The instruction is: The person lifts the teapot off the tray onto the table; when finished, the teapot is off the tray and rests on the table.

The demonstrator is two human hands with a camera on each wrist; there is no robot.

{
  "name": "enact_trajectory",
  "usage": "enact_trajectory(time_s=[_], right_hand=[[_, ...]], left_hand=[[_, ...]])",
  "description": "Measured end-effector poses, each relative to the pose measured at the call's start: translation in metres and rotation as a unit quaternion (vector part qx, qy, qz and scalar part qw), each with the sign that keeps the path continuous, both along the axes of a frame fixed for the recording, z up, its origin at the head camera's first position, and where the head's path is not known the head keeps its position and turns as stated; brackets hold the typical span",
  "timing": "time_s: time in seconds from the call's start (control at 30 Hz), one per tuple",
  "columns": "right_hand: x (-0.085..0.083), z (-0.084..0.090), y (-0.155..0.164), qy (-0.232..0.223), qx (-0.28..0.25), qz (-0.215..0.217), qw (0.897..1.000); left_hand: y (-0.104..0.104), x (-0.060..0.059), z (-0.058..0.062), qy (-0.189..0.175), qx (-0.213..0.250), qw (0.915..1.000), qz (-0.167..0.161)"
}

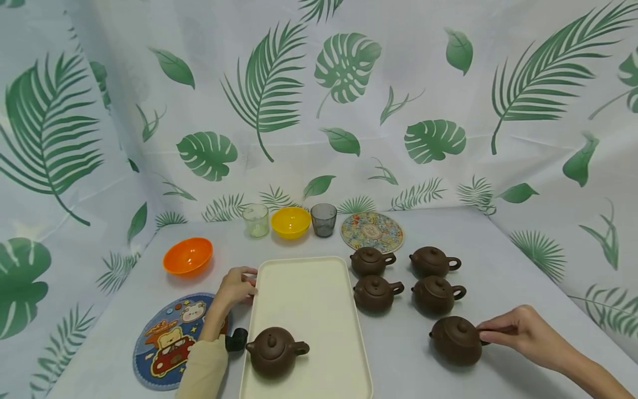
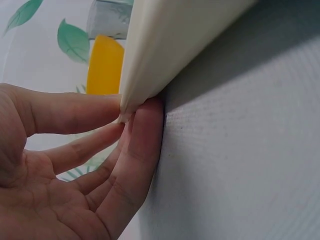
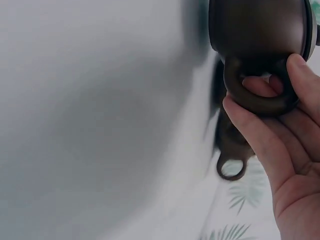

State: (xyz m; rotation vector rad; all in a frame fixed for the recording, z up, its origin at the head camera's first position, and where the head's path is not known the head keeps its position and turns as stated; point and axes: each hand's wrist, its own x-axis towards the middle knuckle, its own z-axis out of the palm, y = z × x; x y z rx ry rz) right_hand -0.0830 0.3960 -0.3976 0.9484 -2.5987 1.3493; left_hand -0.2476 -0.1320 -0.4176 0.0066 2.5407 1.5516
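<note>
My left hand (image 1: 236,289) is at the far left corner of a cream rectangular tray (image 1: 304,293). In the left wrist view its thumb and fingers (image 2: 147,127) pinch the tray's rim, with fingertips tucked under the edge. A brown teapot (image 1: 273,352) with a lid sits at the near left of the tray, handle pointing right. Off to the tray's right, my right hand (image 1: 523,335) grips the looped handle of another brown teapot (image 1: 456,341) between thumb and fingers. The right wrist view shows that handle (image 3: 260,102) close up, its teapot's body cut off by the frame.
Several more brown teapots (image 1: 433,296) stand in two columns right of the tray. Behind are a floral round mat (image 1: 372,231), a grey cup (image 1: 324,220), a yellow bowl (image 1: 291,223) and a clear cup (image 1: 256,221). At left are an orange bowl (image 1: 188,256) and a blue cartoon mat (image 1: 149,360).
</note>
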Motion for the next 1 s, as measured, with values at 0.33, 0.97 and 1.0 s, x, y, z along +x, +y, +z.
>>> enact_trajectory(time_s=[0.33, 0.97, 1.0], right_hand=[[-0.009, 0.005, 0.01, -0.033, 0.05, 0.004, 0.998], [-0.046, 0.03, -0.199, -0.084, 0.007, 0.035, 0.996], [-0.047, 0.029, -0.213, -0.093, 0.005, 0.041, 0.995]], left_hand=[[-0.001, 0.0, 0.001, -0.001, 0.006, 1.0, 0.001], [-0.001, -0.001, -0.001, -0.003, 0.007, 1.0, -0.004], [-0.001, -0.001, -0.001, -0.002, 0.006, 1.0, -0.003]])
